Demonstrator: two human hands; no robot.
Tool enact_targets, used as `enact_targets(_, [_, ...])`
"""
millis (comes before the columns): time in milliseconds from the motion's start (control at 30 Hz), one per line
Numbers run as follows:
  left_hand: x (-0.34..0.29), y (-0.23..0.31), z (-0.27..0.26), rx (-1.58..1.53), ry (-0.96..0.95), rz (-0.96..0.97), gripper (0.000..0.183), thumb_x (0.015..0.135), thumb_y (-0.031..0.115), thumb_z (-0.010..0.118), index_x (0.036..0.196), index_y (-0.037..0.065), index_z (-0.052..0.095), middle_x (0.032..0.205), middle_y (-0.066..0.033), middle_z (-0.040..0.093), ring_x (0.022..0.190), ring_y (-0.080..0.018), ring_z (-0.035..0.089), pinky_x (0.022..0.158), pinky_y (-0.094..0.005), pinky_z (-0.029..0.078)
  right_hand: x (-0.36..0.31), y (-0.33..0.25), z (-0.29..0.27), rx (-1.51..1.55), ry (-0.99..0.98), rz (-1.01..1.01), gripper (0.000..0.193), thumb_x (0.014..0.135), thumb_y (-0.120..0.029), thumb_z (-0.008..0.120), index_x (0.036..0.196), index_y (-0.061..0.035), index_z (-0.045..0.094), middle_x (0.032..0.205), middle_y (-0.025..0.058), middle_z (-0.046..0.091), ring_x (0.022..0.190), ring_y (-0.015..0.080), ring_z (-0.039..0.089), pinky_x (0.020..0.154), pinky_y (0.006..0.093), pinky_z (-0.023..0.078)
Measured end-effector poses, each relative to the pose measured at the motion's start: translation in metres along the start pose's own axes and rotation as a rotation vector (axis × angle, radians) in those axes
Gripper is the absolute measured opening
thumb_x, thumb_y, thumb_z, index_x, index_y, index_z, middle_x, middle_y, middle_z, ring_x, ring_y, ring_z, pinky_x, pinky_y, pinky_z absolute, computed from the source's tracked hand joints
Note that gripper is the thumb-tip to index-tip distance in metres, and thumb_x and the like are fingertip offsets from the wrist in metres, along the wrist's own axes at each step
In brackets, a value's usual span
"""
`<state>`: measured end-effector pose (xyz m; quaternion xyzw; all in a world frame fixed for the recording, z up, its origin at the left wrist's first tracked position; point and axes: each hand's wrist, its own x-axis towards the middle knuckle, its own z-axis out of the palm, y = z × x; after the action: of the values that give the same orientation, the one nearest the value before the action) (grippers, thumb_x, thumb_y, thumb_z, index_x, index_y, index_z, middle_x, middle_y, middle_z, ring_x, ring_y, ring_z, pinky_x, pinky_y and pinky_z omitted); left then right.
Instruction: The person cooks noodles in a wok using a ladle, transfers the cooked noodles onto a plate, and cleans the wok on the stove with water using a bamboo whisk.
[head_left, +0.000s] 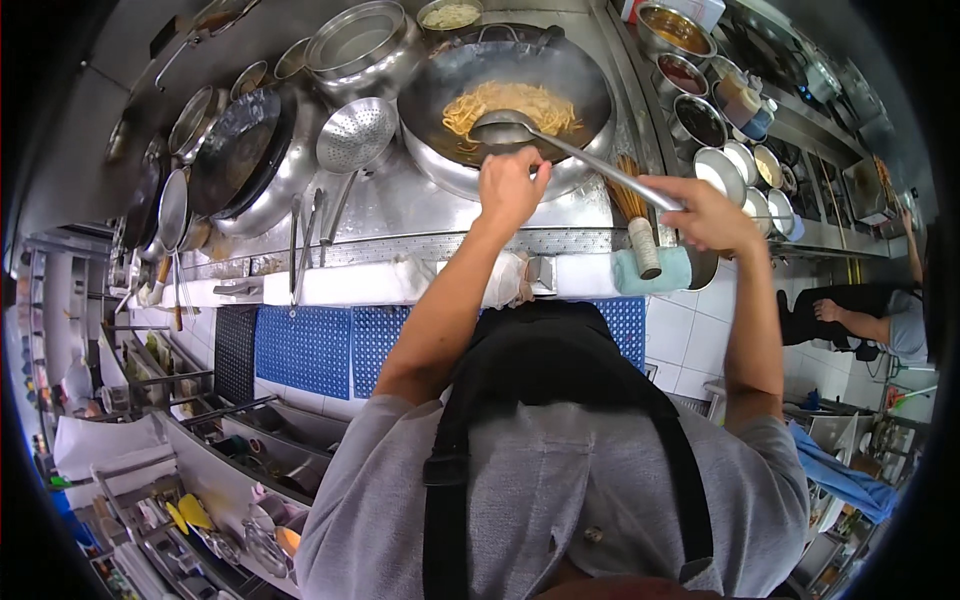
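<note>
A large dark wok (425,100) sits on a round steel burner ring in front of me. Yellow noodles (510,98) lie in its middle, with some steam rising. At the wok's near edge, my left hand (512,187) is closed on the rim; its fingertips are partly hidden. My right hand (708,214) grips the long handle of a steel ladle (505,125). The ladle's bowl rests over the near side of the noodles, its handle slanting down to the right. Below that handle, a bamboo wok brush (640,235) lies on the counter edge.
Left of the wok are a perforated skimmer (356,135), stacked steel bowls (360,40) and a second dark wok (235,150). Sauce bowls (698,120) and small white bowls (722,172) line the right. Folded white cloths (345,284) edge the counter. Another person (870,315) is far right.
</note>
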<state>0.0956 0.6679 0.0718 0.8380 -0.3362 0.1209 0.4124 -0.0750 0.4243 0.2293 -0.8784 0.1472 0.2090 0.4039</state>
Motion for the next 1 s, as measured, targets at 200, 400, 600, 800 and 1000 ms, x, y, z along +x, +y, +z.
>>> enact_targets(200, [-0.072,0.009,0.005,-0.031,-0.02,0.047,0.016,0.087,0.021,0.079,0.081,0.01,0.069,0.069,-0.0132,0.067,0.069,-0.0324,0.064,0.074,-0.0451,0.043,0.032,0.05,0.04,-0.087,0.362,-0.366,0.063,0.087,-0.001,0.071,0.148,-0.0077,0.058,0.124,0.0241,0.073,0.109,0.0308,0.072,0.098,0.0364,0.053])
enact_targets(400, [-0.003,-0.038,0.014,0.016,0.051,0.071,0.016,0.087,0.022,0.079,0.081,0.01,0.071,0.069,-0.009,0.068,0.071,-0.0324,0.065,0.075,-0.0455,0.045,-0.05,0.001,-0.031,-0.279,0.137,-0.031,0.063,0.084,-0.001,0.072,0.146,-0.0094,0.062,0.115,0.0227,0.075,0.102,0.033,0.073,0.096,0.0396,0.053])
enact_targets(600, [0.014,-0.072,0.048,0.006,-0.075,0.007,0.02,0.09,0.028,0.077,0.086,0.009,0.072,0.075,-0.0128,0.072,0.078,-0.0332,0.069,0.083,-0.0468,0.047,0.029,0.063,-0.034,-0.509,0.304,-0.204,0.062,0.083,0.0,0.069,0.144,-0.0119,0.063,0.113,0.0273,0.073,0.1,0.0361,0.073,0.093,0.0415,0.054])
enact_targets(800, [0.01,-0.076,0.045,-0.014,-0.039,0.007,0.02,0.091,0.023,0.077,0.086,0.006,0.068,0.076,-0.0145,0.071,0.079,-0.0363,0.068,0.086,-0.0477,0.045,0.129,0.088,0.064,-0.196,0.666,-0.239,0.064,0.089,-0.009,0.074,0.151,-0.0116,0.057,0.103,0.0217,0.076,0.088,0.0302,0.073,0.087,0.0438,0.056])
enact_targets(1000, [0.013,-0.077,0.047,-0.044,-0.087,-0.004,0.019,0.091,0.024,0.077,0.087,0.007,0.07,0.074,-0.0135,0.07,0.077,-0.0356,0.068,0.088,-0.0472,0.045,0.174,0.064,0.134,0.79,0.357,-0.16,0.067,0.096,-0.002,0.065,0.159,-0.0055,0.042,0.081,0.0067,0.066,0.05,0.0116,0.054,0.039,0.0314,0.045])
